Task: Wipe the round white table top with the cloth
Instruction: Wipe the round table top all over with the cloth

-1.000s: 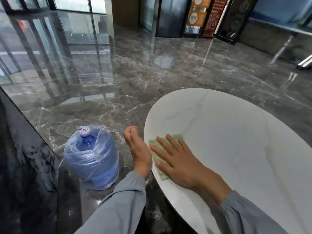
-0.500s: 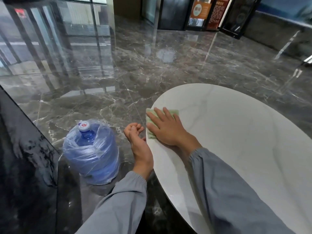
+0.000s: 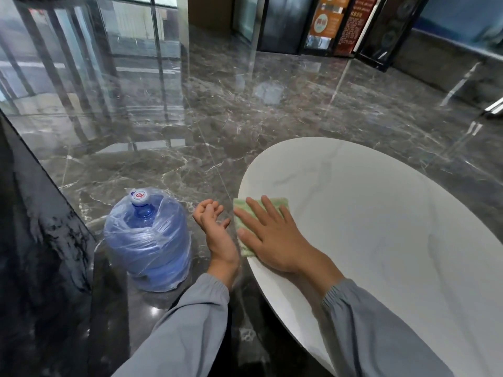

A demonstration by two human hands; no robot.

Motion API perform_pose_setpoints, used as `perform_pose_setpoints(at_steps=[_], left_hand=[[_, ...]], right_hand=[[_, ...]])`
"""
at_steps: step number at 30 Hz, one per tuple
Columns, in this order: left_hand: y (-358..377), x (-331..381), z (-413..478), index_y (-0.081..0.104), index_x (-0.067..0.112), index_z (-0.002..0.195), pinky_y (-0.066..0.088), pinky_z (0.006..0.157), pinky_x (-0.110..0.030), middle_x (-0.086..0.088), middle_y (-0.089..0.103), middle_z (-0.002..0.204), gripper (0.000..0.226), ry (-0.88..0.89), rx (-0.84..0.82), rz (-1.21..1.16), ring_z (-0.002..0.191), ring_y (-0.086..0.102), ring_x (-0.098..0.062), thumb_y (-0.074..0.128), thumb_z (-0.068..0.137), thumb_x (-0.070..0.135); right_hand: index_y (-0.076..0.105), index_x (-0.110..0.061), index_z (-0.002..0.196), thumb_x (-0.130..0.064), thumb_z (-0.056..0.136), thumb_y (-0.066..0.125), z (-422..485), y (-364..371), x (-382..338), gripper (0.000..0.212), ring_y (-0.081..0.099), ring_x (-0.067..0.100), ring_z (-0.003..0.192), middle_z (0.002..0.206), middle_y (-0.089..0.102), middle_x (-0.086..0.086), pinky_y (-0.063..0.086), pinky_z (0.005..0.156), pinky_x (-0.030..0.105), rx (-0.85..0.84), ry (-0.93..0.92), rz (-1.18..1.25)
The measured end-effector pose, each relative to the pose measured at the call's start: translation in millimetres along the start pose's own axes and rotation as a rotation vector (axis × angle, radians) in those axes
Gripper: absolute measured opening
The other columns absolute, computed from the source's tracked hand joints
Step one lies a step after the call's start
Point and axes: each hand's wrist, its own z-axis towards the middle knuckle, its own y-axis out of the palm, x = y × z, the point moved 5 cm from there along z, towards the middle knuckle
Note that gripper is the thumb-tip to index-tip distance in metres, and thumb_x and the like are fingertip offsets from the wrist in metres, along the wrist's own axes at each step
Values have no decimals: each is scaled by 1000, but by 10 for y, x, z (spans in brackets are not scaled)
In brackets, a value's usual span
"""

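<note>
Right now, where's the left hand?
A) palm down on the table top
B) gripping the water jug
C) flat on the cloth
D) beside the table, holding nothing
D: the left hand hangs beside the table with nothing in its fingers; it is the right hand that presses the cloth.

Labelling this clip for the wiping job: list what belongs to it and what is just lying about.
Job: green cloth, round white table top, right hand pressing the cloth flat.
Lying about: plastic-wrapped water bottle on the floor; left hand, idle off the table edge.
</note>
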Motion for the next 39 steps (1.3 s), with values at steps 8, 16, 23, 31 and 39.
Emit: perform_pose_setpoints(at_steps=[8,16,23,31,39], left_hand=[[-81,83,-305,50,28,111,45,95,-36,0,53,121,25,70,-222,233,113,57,-11,42,92,41],[-125,171,-486,53,28,107,46,87,-29,-5,54,118,20,83,-242,254,102,55,-11,45,92,39],[-158,399,-707,54,23,109,45,95,-27,5,55,112,22,272,-286,419,103,54,-6,45,95,37],[198,333,-1324,55,16,116,36,102,-22,6,48,120,17,768,-712,772,116,46,-8,45,104,24],[453,-52,-1451,60,16,109,42,90,-41,0,56,109,24,861,-831,1131,104,51,-24,45,102,33]], right_hand=[[-11,-60,155,-62,106,22,-1407,263,-173,59,-38,5,148,164,-28,-25,-17,124,44,-35,-25,-55],[2,-48,162,-60,105,26,-576,187,-243,64,-20,18,157,173,-11,-13,-8,125,53,16,121,6],[0,-47,163,-54,107,31,-1074,305,-299,64,-18,22,158,173,-10,-9,-9,126,52,103,102,-22],[-12,-61,155,-67,105,19,-2947,458,336,59,-32,4,150,164,-27,-29,-16,124,37,57,318,-47],[-10,-59,155,-69,101,5,-3068,409,594,57,-37,0,147,163,-28,-29,-15,126,40,76,503,42]])
